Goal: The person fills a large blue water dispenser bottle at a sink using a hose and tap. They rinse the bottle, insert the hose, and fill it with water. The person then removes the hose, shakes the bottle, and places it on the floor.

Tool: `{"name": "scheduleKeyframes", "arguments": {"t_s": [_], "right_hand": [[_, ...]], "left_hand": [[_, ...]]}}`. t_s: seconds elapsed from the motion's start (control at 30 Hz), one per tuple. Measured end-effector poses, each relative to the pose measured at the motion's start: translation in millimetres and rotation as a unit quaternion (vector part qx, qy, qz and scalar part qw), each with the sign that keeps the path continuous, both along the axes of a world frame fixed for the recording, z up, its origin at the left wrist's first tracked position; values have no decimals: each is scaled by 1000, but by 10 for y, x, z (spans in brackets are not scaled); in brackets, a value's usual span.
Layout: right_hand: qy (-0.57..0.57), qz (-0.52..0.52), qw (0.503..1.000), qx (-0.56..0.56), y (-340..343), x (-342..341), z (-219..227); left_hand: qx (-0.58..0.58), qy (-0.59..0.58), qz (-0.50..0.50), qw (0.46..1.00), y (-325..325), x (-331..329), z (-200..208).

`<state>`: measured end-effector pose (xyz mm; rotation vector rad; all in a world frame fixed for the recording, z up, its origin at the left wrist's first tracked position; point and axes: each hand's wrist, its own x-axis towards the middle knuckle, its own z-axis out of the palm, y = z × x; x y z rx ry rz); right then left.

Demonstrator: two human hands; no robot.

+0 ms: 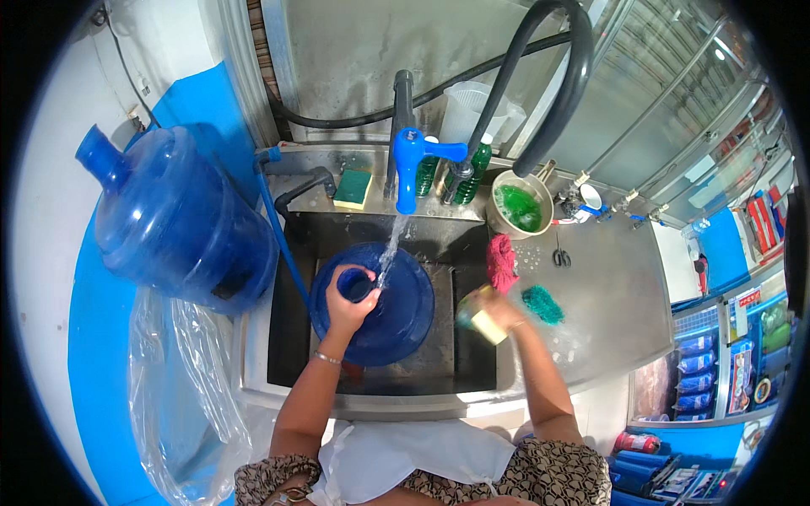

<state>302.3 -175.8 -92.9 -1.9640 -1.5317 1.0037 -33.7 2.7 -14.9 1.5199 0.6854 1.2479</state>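
A large blue water jug [395, 329] stands upright in the metal sink [460, 384], its neck toward me. My left hand [344, 310] is closed around that neck. Water [393, 243] runs from a tap with a blue handle [407, 169] and falls beside my left fingers, onto the jug. Over the sink's right rim, my right hand [506, 310] grips a yellow and green sponge [489, 326], partly smeared by motion. Close to it on the counter lie a pink cloth [501, 261] and a teal scrubbing mesh [542, 304].
Another blue jug [181, 211] lies tilted at left, above clear plastic wrap [181, 379]. Behind the sink are a second sponge [353, 188], green bottles [472, 173] and a bowl of green suds [521, 205]. Scissors [562, 250] lie on the steel counter [620, 295]. A black hose [578, 76] arches overhead.
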Motion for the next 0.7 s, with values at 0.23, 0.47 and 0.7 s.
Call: {"name": "scheduleKeyframes", "arguments": {"t_s": [0.23,0.47,0.7], "right_hand": [[-343,-376,850,139,53,657,1277],[503,8,857,113,850,-820,1505],[754,1,657,14,1805,-1906,1463]], "left_hand": [[33,284,29,958,64,503,274],[172,515,35,839,100,652,159],[126,515,124,839,200,358,-115]]}}
